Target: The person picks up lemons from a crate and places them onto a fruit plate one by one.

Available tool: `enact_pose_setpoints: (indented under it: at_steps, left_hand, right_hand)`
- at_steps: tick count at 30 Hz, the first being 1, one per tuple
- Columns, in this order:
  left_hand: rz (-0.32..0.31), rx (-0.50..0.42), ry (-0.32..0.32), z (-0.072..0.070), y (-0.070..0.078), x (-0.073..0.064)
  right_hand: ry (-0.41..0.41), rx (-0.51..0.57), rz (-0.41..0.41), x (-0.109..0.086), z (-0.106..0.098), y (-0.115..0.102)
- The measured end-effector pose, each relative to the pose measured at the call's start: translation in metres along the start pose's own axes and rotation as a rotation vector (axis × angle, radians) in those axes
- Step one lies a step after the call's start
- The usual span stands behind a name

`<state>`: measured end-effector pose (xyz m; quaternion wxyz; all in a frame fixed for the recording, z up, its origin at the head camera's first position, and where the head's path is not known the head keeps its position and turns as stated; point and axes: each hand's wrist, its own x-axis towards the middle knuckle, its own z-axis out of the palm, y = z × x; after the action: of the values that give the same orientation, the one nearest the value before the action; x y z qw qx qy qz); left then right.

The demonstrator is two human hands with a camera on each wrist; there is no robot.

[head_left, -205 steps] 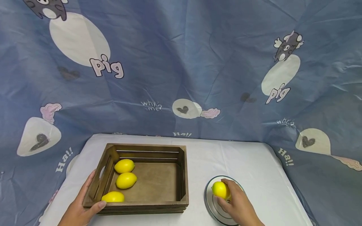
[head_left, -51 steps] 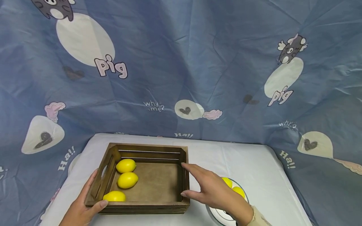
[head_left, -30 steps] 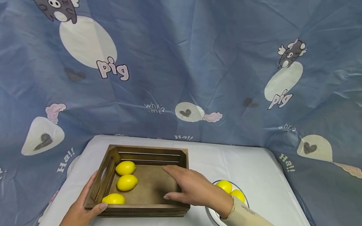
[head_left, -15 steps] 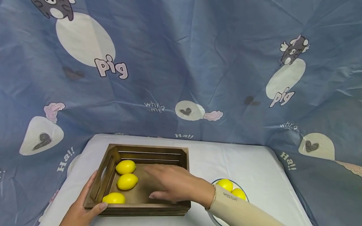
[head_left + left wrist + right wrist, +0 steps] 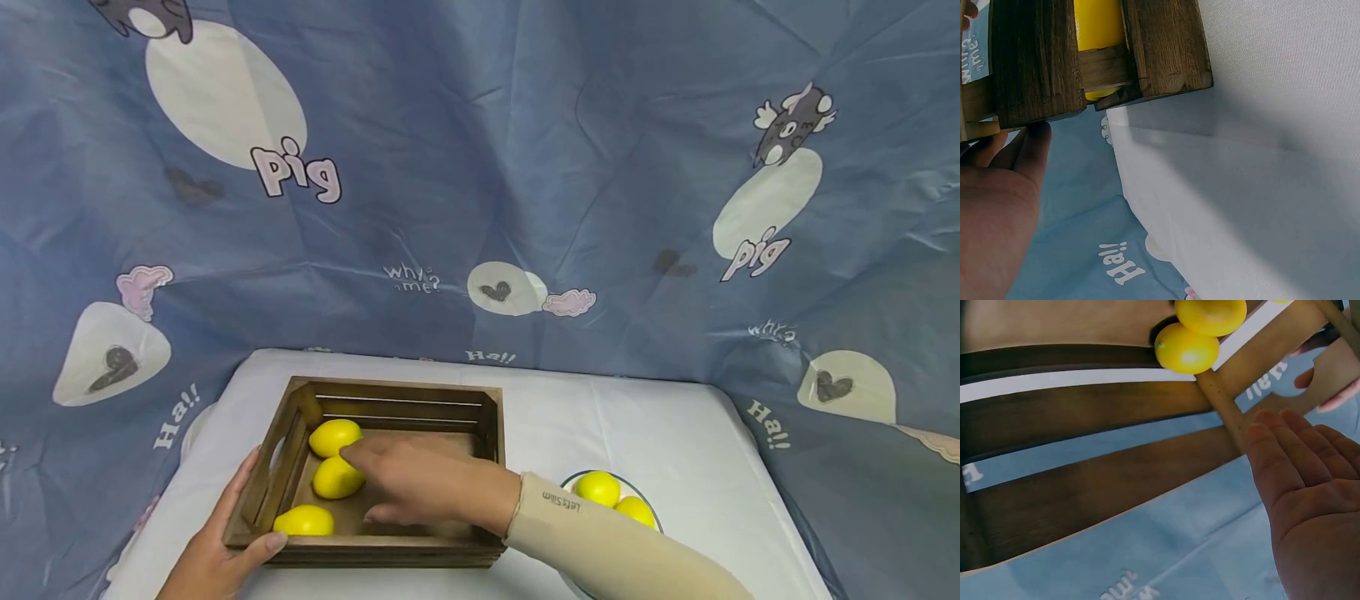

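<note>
A brown wooden slatted crate (image 5: 382, 553) holds three lemons along its left side: a back lemon (image 5: 333, 437), a middle lemon (image 5: 335, 478) and a front lemon (image 5: 303, 522). My left hand (image 5: 212, 550) grips the crate's front left corner, thumb on the front rim and fingers along the outer left side. Over the inside of the crate reaches my right hand (image 5: 427, 482), fingers stretched toward the back and middle lemons, holding nothing. Whether its fingertips touch them I cannot tell. In the right wrist view, the right hand (image 5: 1310, 487) has straight fingers, apart from the lemons.
Right of the crate stands a round plate (image 5: 640, 492) with one lemon (image 5: 597, 488) and another lemon (image 5: 636, 510) on it, partly hidden by my right sleeve (image 5: 600, 533). White cloth (image 5: 555, 417) covers the table. A blue printed curtain (image 5: 420, 167) hangs behind.
Earlier my right hand held a lemon at the plate. It let go, and two lemons now show there. The hand then moved left across the crate. My left hand stayed put.
</note>
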<state>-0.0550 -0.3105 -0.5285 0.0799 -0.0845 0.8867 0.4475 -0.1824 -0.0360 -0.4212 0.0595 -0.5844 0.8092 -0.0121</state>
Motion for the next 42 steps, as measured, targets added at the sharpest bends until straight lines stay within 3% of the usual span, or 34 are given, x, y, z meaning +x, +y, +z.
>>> enact_pose_setpoints:
  at_steps: [4, 10, 15, 21, 30, 34, 42]
  left_hand:
    - [0.01, -0.008, 0.007, 0.0, -0.001, -0.002]
    - [0.045, -0.044, 0.015, 0.001, -0.001, -0.004]
    - [0.081, -0.061, 0.018, 0.001, 0.001, -0.001]
    - [0.05, -0.064, -0.005, -0.001, 0.0, 0.0]
    - [0.009, -0.044, -0.006, 0.003, -0.001, -0.003]
    - [0.025, -0.026, 0.011, 0.006, -0.002, -0.005]
    - [0.044, -0.044, 0.007, 0.0, -0.002, -0.002]
  right_hand:
    - [-0.027, -0.02, -0.023, 0.011, 0.002, -0.007]
    - [-0.071, 0.011, 0.009, 0.023, 0.008, -0.008]
    - [-0.105, 0.035, 0.095, 0.037, 0.017, -0.001]
    - [-0.142, 0.081, 0.186, 0.056, 0.029, 0.013]
    - [-0.17, 0.1, 0.203, 0.078, 0.045, 0.013]
    - [-0.172, 0.11, 0.209, 0.082, 0.055, 0.009]
    - [-0.175, 0.017, 0.198, 0.091, 0.06, 0.009]
